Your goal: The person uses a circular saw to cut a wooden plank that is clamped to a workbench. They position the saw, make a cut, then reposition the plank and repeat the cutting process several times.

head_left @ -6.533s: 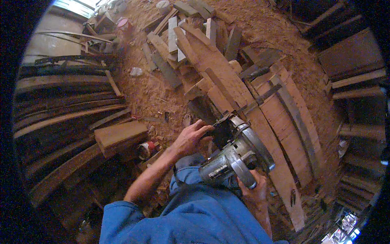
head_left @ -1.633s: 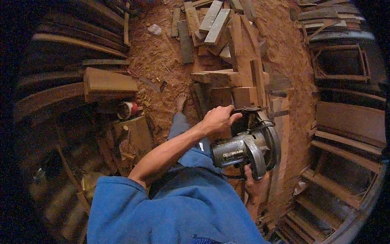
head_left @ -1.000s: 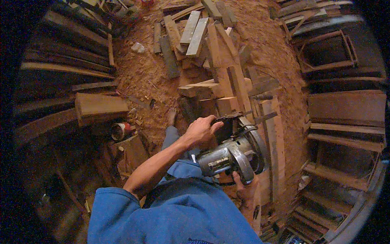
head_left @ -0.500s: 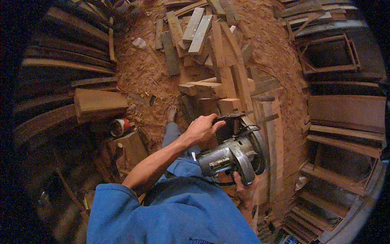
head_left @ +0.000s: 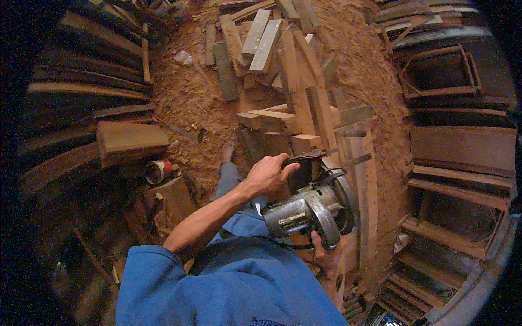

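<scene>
The saw (head_left: 298,213) lies tilted between the person's two hands, with the left hand's (head_left: 269,175) grip clamped on the edge of its dark base plate and the right hand's (head_left: 328,252) grip closed around its rear handle. Just beyond the saw's front edge sits a block (head_left: 306,142), and boards (head_left: 366,204) run along its right side. Left of the saw are a bare foot (head_left: 228,151) and, farther out, a tin (head_left: 157,172).

Dim, grainy, with bent black edges
</scene>
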